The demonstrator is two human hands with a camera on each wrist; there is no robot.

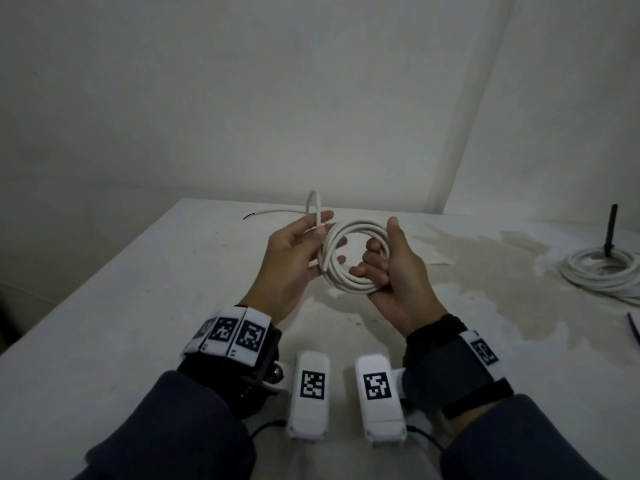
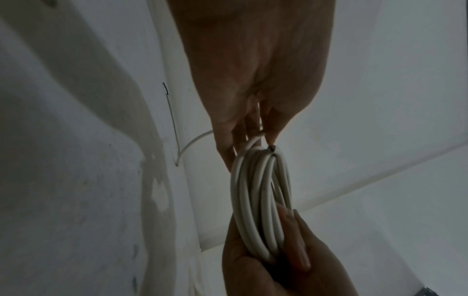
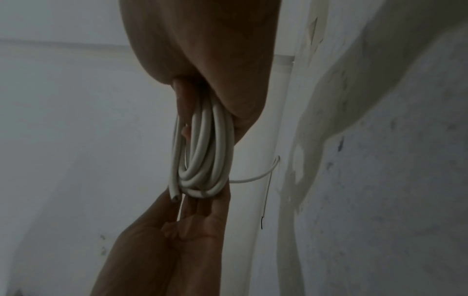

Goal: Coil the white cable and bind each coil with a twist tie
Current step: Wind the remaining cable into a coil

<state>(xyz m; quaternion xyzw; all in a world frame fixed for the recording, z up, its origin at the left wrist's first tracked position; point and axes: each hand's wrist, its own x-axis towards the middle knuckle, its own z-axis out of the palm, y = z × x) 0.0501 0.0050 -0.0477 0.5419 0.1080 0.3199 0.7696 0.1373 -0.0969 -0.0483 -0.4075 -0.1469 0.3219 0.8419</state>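
Note:
A white cable coil (image 1: pixel 353 259) of several loops is held upright above the table between both hands. My right hand (image 1: pixel 375 268) grips the coil's right side with its fingers curled through the loops, as the right wrist view (image 3: pixel 202 152) shows. My left hand (image 1: pixel 323 233) pinches the cable at the coil's left side between thumb and fingers, seen close in the left wrist view (image 2: pixel 255 138). A loose tail (image 1: pixel 277 212) loops up behind the left fingers and runs left across the table to a dark tip. One cut cable end (image 3: pixel 174 195) sticks out beside the left fingers.
A second white cable coil (image 1: pixel 606 271) lies at the right edge of the white table (image 1: pixel 138 306) around a black upright post (image 1: pixel 611 230). A thin dark strip (image 1: pixel 633 329) lies near it. A damp stain (image 1: pixel 485 271) spreads right of my hands. Walls stand close behind.

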